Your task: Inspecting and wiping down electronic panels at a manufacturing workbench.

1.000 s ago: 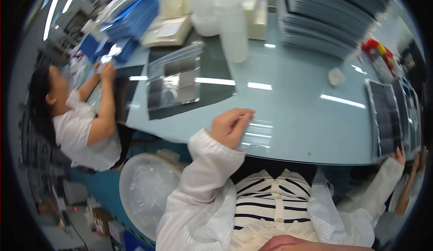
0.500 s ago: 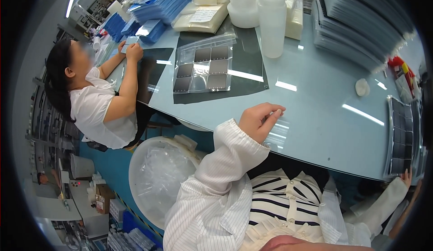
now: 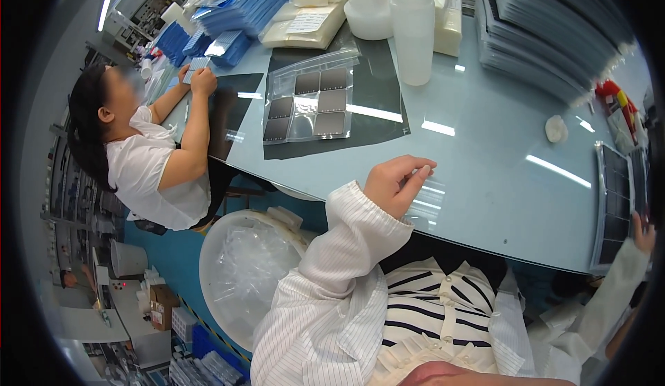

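My left hand (image 3: 396,185) rests at the near edge of the glass-topped table, its thumb and forefinger together and no object visible between them. Beyond it to the left lies a clear plastic bag (image 3: 305,113) with several dark square sheets inside, on a black mat (image 3: 377,126). At the far right, my right hand (image 3: 644,233) is beside a clear bag of dark squares (image 3: 614,206). That hand is small and blurred near the picture's rim, so its grip on the bag is unclear.
A tall stack of clear-sleeved sheets (image 3: 547,46) stands at the back right. Beside it are a white bottle (image 3: 413,36) and cream packets (image 3: 305,25). A crumpled white wad (image 3: 556,129) lies nearer. Left stand a seated co-worker (image 3: 152,150) and a white bin of plastic film (image 3: 242,275).
My right hand has moved up along the bag's edge at the far right. My left hand stays where it was, and the bag on the mat has not moved.
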Demonstrator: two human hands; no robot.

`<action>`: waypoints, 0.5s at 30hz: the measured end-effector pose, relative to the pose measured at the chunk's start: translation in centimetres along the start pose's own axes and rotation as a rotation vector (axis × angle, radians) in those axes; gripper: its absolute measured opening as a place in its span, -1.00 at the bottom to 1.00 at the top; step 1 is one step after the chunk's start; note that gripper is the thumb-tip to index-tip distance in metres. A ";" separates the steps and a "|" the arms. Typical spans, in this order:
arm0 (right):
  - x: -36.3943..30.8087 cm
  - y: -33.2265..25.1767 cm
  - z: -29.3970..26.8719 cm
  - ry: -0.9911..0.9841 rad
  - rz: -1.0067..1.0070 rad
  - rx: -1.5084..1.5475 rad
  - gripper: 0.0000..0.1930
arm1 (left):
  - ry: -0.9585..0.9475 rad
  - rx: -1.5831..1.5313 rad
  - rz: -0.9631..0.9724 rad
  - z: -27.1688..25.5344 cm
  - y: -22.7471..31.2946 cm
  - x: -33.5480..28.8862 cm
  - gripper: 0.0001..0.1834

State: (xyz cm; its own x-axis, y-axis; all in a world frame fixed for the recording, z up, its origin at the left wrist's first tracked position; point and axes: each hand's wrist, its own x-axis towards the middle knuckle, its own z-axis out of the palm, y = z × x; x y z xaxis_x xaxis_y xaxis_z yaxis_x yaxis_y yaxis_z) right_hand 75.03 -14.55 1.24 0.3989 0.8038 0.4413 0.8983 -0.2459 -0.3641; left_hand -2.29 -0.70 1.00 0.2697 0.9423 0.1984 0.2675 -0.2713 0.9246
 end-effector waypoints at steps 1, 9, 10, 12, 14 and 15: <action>1.8 -2.6 1.1 -0.032 -0.181 -0.006 -0.42 | 0.005 -0.014 0.000 -0.2 -0.2 -0.1 -0.80; 5.5 -14.5 11.5 -0.320 -0.439 -0.060 -0.03 | -0.027 -0.019 -0.033 -0.9 0.1 -0.2 -0.77; 5.0 -14.8 11.9 -0.367 -0.394 -0.081 0.01 | -0.034 -0.031 -0.025 -0.9 0.0 -0.2 -0.77; 4.8 -14.9 11.9 -0.389 -0.347 -0.073 0.01 | -0.039 -0.046 -0.024 -0.8 -0.2 0.0 -0.77; 4.7 -15.1 12.3 -0.413 -0.291 -0.058 0.01 | -0.042 -0.050 -0.018 -1.0 -0.2 0.0 -0.77; 4.7 -15.2 12.2 -0.404 -0.282 -0.052 0.00 | -0.044 -0.049 -0.025 -1.1 -0.1 0.1 -0.77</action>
State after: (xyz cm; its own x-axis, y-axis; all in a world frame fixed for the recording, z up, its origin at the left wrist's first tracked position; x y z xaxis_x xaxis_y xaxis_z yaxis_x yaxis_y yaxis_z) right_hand 61.02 -0.43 -1.20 0.0454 0.9861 0.1598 0.9731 -0.0075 -0.2301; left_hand -3.28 -0.40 1.32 0.3037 0.9390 0.1615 0.2298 -0.2367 0.9440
